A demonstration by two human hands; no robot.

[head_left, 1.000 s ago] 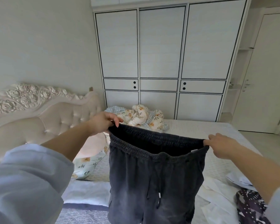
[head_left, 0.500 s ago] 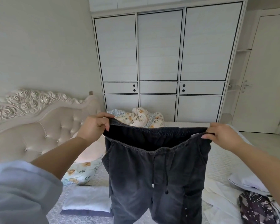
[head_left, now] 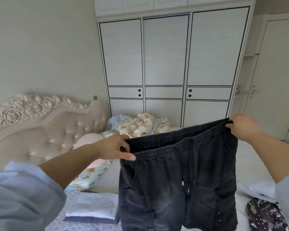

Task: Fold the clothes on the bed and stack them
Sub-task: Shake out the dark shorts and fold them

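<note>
Since half a second ago, the dark grey trousers (head_left: 177, 180) are tilting: the right end of the waistband is riding higher and the left end is dropping lower, so the waistband is now slanting across the view instead of running level. They are hanging in the air over the bed (head_left: 250, 164), legs dangling down past the bottom edge of the picture. The left hand (head_left: 114, 148) is pinching the left end of the waistband with thumb and fingers curled round the elastic, and the right hand (head_left: 242, 126) is gripping the right end the same way.

With the waistband skewed like this, the legs are likely hanging unevenly, and a fold begun now risks coming out crooked, with seams not meeting. The drawstring (head_left: 184, 182) is dangling loose in front and could be getting trapped in the crease. Both holds look like pinches at the very corners, so a shake to straighten the cloth could be pulling one end free.

A folded pile (head_left: 93, 208) is lying just left of the hanging legs, and swinging cloth might be brushing it askew. A patterned garment (head_left: 264, 214) and white clothes (head_left: 255, 187) are waiting unfolded on the right
</note>
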